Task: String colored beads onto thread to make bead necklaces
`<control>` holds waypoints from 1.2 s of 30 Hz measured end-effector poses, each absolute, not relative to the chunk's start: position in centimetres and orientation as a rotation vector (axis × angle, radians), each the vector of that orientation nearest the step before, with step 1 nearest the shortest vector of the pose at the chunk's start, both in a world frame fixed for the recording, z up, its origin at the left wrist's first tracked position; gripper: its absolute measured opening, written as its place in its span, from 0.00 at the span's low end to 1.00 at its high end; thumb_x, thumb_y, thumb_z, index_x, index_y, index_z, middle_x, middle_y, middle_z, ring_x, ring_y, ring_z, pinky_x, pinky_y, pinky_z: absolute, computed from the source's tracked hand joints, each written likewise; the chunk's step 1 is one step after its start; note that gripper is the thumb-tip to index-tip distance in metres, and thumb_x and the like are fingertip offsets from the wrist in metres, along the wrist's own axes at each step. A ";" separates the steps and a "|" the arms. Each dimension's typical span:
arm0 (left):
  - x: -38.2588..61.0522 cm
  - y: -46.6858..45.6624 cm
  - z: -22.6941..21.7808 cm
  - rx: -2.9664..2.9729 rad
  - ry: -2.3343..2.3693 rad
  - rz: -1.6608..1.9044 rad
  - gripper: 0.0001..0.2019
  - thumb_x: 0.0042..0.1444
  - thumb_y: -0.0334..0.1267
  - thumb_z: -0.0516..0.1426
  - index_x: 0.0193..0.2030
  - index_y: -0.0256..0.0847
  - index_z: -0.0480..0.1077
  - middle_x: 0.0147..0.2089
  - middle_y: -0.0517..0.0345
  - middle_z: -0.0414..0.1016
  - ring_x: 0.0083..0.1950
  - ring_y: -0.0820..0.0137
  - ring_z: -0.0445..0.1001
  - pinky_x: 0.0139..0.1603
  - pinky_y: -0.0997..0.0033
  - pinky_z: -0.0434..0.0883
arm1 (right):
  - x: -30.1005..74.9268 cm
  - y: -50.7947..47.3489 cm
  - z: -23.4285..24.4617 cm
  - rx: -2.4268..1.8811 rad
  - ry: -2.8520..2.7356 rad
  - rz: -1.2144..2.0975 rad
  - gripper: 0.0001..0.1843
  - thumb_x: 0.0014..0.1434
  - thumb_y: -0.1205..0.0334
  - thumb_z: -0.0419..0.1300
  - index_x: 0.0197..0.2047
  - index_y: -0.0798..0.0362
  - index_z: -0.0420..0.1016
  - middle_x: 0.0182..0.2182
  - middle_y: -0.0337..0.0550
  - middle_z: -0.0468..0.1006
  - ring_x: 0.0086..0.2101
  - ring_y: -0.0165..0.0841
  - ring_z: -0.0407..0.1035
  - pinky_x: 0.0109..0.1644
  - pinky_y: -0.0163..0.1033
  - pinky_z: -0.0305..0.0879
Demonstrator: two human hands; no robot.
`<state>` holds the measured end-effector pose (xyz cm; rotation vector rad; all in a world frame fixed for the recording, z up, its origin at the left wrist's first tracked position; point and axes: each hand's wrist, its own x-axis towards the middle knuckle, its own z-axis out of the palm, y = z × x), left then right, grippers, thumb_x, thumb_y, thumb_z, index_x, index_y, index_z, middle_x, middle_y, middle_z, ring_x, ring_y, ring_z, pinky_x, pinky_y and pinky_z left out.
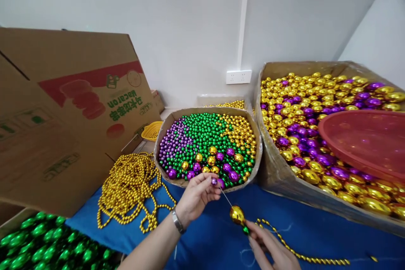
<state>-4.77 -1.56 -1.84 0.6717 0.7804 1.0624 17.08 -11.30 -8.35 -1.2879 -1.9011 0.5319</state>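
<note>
My left hand (196, 196) is closed in a pinch on a small purple bead (214, 181) at the tip of a thin needle (226, 197), just in front of the round box of beads (161, 143). My right hand (268, 249) holds the strand below a large gold bead (237, 214) and a small green bead (246, 230). A string of small gold beads (294, 253) trails from it to the right over the blue cloth (209, 236). A watch sits on my left wrist.
The round box holds green, purple and gold beads. A big carton (275, 173) of large gold and purple beads with a red basin (367, 139) stands at right. A heap of gold bead strands (129, 185) lies left, by a tilted cardboard box (63, 109). Green beads (47, 244) fill the lower left.
</note>
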 end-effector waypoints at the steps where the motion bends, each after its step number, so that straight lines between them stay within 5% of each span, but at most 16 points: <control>1: -4.8 -1.7 -1.9 0.682 0.781 1.056 0.12 0.54 0.39 0.60 0.42 0.34 0.73 0.35 0.51 0.75 0.32 0.71 0.75 0.33 0.73 0.72 | 17.0 -11.3 -8.2 -1.286 -1.904 0.516 0.16 0.63 0.59 0.54 0.53 0.48 0.68 0.46 0.43 0.77 0.40 0.29 0.75 0.44 0.26 0.69; 17: -5.9 -2.7 -2.3 0.907 0.796 0.994 0.12 0.55 0.40 0.59 0.42 0.35 0.75 0.34 0.52 0.73 0.34 0.72 0.72 0.35 0.72 0.72 | 16.5 -12.3 -7.5 -1.179 -1.955 0.357 0.14 0.64 0.62 0.50 0.52 0.49 0.67 0.42 0.44 0.78 0.39 0.29 0.75 0.42 0.27 0.71; 25: -6.1 -3.9 -2.8 1.219 0.929 0.923 0.16 0.50 0.39 0.63 0.46 0.39 0.72 0.35 0.56 0.74 0.34 0.73 0.71 0.36 0.74 0.71 | 15.4 -13.9 -8.7 -1.255 -1.946 0.284 0.20 0.63 0.68 0.49 0.57 0.50 0.64 0.40 0.46 0.77 0.38 0.33 0.74 0.42 0.36 0.71; 32: -5.4 -7.3 -7.0 1.467 0.998 0.842 0.08 0.52 0.41 0.60 0.33 0.37 0.73 0.35 0.52 0.77 0.35 0.68 0.74 0.36 0.71 0.70 | 14.9 -14.8 -12.0 -1.415 -1.996 0.332 0.23 0.62 0.70 0.44 0.61 0.53 0.59 0.44 0.49 0.75 0.41 0.33 0.73 0.42 0.35 0.72; 36: -5.9 -8.4 -5.8 1.670 1.056 0.986 0.06 0.54 0.39 0.59 0.32 0.39 0.74 0.38 0.51 0.78 0.38 0.67 0.75 0.36 0.72 0.71 | 14.7 -14.3 -10.8 -1.463 -2.056 0.255 0.25 0.61 0.72 0.43 0.60 0.51 0.60 0.49 0.49 0.72 0.46 0.35 0.71 0.45 0.38 0.72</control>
